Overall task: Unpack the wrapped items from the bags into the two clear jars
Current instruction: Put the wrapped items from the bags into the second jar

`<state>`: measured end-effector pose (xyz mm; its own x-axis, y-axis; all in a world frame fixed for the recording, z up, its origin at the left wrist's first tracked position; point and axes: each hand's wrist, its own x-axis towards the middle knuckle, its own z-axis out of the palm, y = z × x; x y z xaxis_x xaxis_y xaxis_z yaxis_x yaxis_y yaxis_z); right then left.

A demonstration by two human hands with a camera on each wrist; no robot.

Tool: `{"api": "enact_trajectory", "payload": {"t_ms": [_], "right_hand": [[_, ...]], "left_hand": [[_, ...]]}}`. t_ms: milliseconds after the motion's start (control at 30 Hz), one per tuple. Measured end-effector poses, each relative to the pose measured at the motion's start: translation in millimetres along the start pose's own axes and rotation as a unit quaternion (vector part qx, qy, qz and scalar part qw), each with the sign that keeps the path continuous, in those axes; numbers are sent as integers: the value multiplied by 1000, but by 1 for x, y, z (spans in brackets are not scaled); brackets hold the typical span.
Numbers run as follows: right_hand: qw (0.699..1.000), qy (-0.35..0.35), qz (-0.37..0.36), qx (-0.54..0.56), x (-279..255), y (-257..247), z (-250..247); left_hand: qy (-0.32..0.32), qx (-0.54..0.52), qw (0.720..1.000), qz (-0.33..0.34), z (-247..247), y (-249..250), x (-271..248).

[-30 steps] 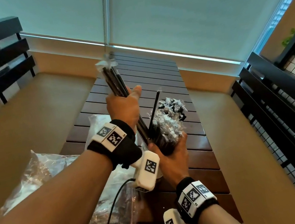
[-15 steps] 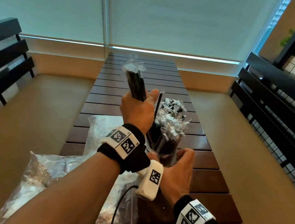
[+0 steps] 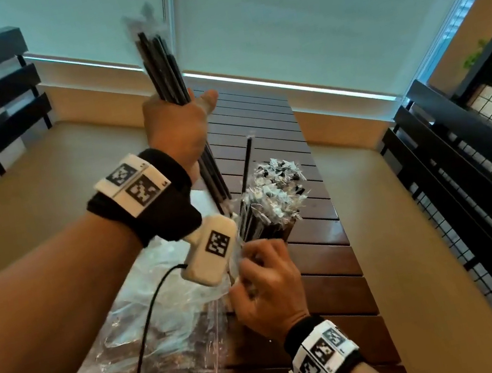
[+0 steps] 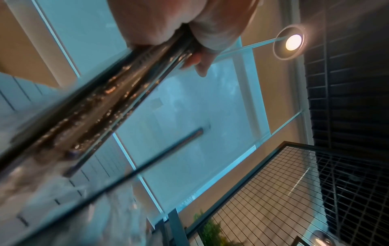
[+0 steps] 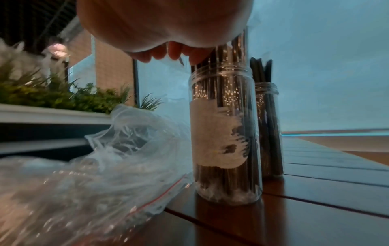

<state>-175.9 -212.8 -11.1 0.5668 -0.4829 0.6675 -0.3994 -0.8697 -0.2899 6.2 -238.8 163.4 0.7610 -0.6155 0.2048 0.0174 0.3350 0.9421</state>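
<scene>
My left hand [image 3: 187,104] grips a bundle of black wrapped straws [image 3: 161,66], raised upright above and left of the jars; the bundle's lower ends hang just over the near jar. In the left wrist view the bundle [image 4: 126,99] runs through my fist [image 4: 189,25]. The near clear jar [image 5: 225,133] is packed with wrapped straws [image 3: 272,211], and one straw [image 3: 247,166] sticks up higher. The far jar [image 5: 269,124] stands right behind it. My right hand [image 3: 268,284] hovers at the near jar's mouth, its loosely curled fingers [image 5: 174,53] beside the straw tops and holding nothing I can see.
Both jars stand on a dark slatted wooden table [image 3: 328,270]. A crumpled clear zip bag [image 3: 162,316] lies to their left under my left forearm. A black railing [image 3: 488,209] runs along the right. Beige bench surfaces flank the table.
The left hand dipped the bundle toward the jar, then lifted it up and left again. The right hand left the jar's body and now sits at its mouth.
</scene>
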Motion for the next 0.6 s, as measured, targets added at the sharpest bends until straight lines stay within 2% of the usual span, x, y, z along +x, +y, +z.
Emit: {"api": "enact_trajectory", "payload": {"t_ms": [67,167,233,333,400,467,600], "right_hand": [[995,-97,-33,-18,-3,-3,6],[973,-218,-21,-72,-8,-11,21],[957,-271,-9,-106,-13,-16,33],[941,-307,25,-138,-16,-23,41],[946,-271,44,-171,-15,-28,38],[959,-203,81,-181,-9,-32,30],[993,-33,69,-86,0,-25,10]], "left_hand": [[-2,1,1000,3,-11,9,10],[-14,-13,1000,-15,-27,13,16],[-36,-32,998,-30,-37,9,15],[-68,-40,995,-53,-53,-1,13],[-74,-40,995,-56,-62,-8,10],[-75,-40,995,-47,-67,-16,5],[-65,-53,996,-31,-62,-23,-7]]}}
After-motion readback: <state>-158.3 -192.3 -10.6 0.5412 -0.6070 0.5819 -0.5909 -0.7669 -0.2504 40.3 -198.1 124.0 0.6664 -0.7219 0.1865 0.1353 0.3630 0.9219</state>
